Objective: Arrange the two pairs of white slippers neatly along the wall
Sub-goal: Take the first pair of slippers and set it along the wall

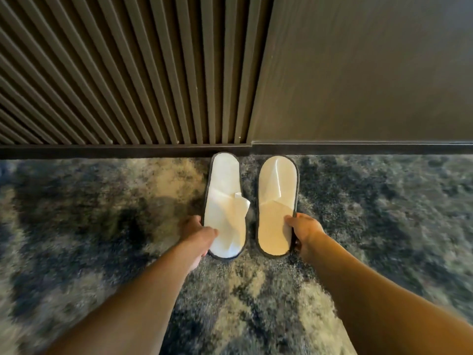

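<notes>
Mottled carpet (102, 226) in dark blue-grey and beige across the whole floor, blurred toward the edges. Nearest, two bare forearms reaching forward from the bottom corners. Left hand (198, 233) closed on the heel end of the left slipper (225, 203), thumb lying on top of the white insole, the other fingers curled round the outer edge and mostly hidden beneath. Right hand (304, 229) likewise closed on the heel end of the right slipper (277, 206), thumb on the insole near the outer rim, fingers wrapped under the side and not visible. Each grip narrow, pinching only the thin sole. Both slippers white with a dark trim round the edge, lying flat on the carpet side by side with a narrow gap between, toes pointing away toward the wall. Left slipper's upper creased and folded, one corner sticking up near the middle; right slipper's upper flattened with a crease running down it. Toe of the left slipper touching or just short of the dark skirting board (128, 151); toe of the right slipper close to it. Beyond, vertical ribbed wood panelling (128, 73) on the left and a smooth dark wall panel (358, 73) on the right. Only one pair in view.
</notes>
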